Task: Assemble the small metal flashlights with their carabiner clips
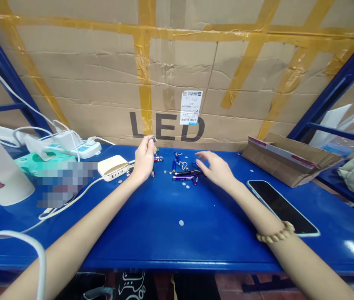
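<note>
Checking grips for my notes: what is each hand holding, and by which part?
The left hand pinches a small dark item at its fingertips; which part is hidden. The right hand holds nothing.

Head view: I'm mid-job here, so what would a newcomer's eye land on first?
The blue metal bench catches the eye first, with carabiner keychain flashlights scattered at its centre. They lie between the left hand, pinching a small item, and the open right hand. Behind, a large cardboard carton printed LED fills the view.
</note>
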Action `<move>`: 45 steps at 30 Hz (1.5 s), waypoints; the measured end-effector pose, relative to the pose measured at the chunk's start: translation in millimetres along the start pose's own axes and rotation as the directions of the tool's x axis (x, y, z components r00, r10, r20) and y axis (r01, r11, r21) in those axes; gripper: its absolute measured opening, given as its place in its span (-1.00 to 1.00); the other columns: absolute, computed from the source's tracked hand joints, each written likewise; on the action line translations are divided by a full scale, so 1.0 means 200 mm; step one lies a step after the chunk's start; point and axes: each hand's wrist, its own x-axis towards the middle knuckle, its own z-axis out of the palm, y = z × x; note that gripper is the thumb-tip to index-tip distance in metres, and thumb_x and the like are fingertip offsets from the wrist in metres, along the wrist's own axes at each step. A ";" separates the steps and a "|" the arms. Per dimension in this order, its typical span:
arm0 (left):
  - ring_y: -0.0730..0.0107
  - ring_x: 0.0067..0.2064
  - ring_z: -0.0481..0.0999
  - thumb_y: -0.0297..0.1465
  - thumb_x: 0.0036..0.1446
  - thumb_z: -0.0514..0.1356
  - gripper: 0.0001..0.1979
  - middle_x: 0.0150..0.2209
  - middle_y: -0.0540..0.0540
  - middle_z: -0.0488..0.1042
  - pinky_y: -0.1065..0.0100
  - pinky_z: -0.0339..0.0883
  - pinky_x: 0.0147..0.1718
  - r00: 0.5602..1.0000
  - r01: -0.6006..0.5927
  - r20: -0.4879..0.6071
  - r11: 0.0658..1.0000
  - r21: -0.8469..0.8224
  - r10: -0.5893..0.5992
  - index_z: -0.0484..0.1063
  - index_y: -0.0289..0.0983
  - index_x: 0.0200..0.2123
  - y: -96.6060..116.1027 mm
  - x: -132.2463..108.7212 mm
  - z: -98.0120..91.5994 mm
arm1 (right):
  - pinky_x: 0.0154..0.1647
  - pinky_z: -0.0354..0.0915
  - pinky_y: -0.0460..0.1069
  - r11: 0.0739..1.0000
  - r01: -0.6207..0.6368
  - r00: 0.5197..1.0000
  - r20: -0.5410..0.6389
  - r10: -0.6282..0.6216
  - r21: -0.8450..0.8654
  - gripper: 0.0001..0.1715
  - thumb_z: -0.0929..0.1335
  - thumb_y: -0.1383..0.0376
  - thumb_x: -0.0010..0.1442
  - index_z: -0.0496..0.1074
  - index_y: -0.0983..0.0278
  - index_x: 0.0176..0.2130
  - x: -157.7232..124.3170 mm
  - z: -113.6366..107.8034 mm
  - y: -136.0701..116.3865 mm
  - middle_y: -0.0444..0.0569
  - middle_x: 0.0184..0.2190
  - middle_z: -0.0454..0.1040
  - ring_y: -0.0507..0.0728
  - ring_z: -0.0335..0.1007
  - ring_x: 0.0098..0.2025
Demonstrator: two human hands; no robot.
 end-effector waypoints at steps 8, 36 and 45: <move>0.56 -0.60 0.11 -0.25 0.19 -0.04 -0.78 -0.62 0.09 0.17 0.51 0.02 -0.62 0.982 0.182 0.072 0.974 -0.133 -0.173 0.22 -0.26 -0.40 -0.06 -0.01 0.04 | 0.06 0.08 0.16 0.985 0.135 0.954 0.284 -0.099 -0.109 -0.52 0.04 0.22 0.30 0.23 0.23 0.12 -0.02 0.09 0.02 0.05 0.13 0.25 0.20 0.13 0.14; 0.59 -0.62 0.09 -0.24 0.18 -0.05 -0.79 -0.60 0.11 0.17 0.50 -0.04 -0.63 0.977 0.212 0.056 0.972 -0.099 -0.207 0.22 -0.25 -0.34 0.00 -0.02 0.03 | -0.02 0.03 0.10 0.933 0.208 0.952 0.278 -0.126 -0.292 -0.66 0.19 0.34 0.17 0.48 0.24 -0.17 0.00 0.04 0.04 0.07 -0.10 0.41 0.20 0.25 -0.04; 0.57 -0.59 0.14 -0.27 0.19 -0.05 -0.80 -0.62 0.10 0.17 0.50 -0.01 -0.62 0.981 0.191 0.054 0.975 -0.114 -0.186 0.24 -0.26 -0.33 -0.01 -0.02 0.04 | -0.11 0.07 0.07 0.942 0.184 0.964 0.240 -0.117 -0.280 -0.63 0.14 0.33 0.25 0.50 0.26 -0.22 0.00 0.03 0.04 0.03 -0.13 0.46 0.17 0.30 -0.08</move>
